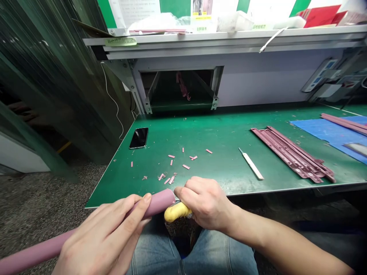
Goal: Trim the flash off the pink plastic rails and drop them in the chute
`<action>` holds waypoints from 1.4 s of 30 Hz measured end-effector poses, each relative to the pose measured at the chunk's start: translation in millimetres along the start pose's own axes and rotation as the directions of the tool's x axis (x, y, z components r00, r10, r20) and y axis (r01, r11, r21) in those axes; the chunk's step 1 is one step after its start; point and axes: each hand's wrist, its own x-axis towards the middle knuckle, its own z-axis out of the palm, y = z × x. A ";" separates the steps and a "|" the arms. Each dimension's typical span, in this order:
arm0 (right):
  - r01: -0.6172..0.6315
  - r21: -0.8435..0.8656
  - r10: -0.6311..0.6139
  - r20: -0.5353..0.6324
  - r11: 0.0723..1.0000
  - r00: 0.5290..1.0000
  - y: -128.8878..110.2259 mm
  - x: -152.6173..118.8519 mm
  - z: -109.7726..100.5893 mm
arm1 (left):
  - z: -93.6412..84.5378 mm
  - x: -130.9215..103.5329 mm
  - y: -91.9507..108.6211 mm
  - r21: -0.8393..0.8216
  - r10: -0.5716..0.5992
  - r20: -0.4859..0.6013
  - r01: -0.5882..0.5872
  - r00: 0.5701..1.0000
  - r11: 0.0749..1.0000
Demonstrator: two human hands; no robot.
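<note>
A long pink plastic part (161,202) runs from the lower left to the middle, and my left hand (107,235) is wrapped round it near its end. Close to that end, my right hand (205,202) is closed on a tool with a yellow covering (178,211); the rest of the tool is mostly hidden by my fingers. Past my hands, several small pink scraps (186,167) lie scattered on the green table (223,133).
A phone (139,138) lies at the table's left. To the right are a white-handled knife (252,165), pink molded parts (289,152) and a blue sheet (321,131). A conveyor opening (183,105) and a shelf (200,38) stand behind.
</note>
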 end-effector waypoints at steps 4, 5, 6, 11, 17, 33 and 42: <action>-0.048 -0.021 0.047 -0.054 0.999 0.997 1.1 3.4 1.6 | 3.2 2.8 13.5 -0.061 -0.085 -0.063 0.081 0.994 0.995; -0.051 -0.033 0.049 -0.058 0.998 0.997 1.5 4.2 1.9 | 4.2 3.4 16.9 -0.085 -0.102 -0.077 0.096 0.992 0.992; -0.050 -0.046 0.047 -0.060 0.998 0.997 1.9 4.8 2.2 | 5.3 4.1 20.3 -0.109 -0.119 -0.088 0.109 0.989 0.988; -0.036 -0.079 0.029 -0.091 0.996 0.995 1.4 4.6 5.5 | 11.6 8.5 34.5 -0.147 -0.242 -0.111 0.225 0.964 0.963; -0.123 -0.108 0.103 -0.173 0.986 0.979 -0.4 4.3 12.4 | 20.4 8.9 44.0 -0.170 -0.348 -0.155 0.322 0.925 0.931; -0.353 0.800 0.602 -0.013 0.484 0.798 -2.8 2.1 18.6 | 65.4 -12.3 65.2 -0.698 -0.608 0.452 0.683 0.652 0.214; -0.439 0.732 0.573 0.081 0.521 0.815 10.9 -25.9 29.8 | 74.7 36.8 42.7 -0.746 -0.743 0.644 0.367 0.184 -0.556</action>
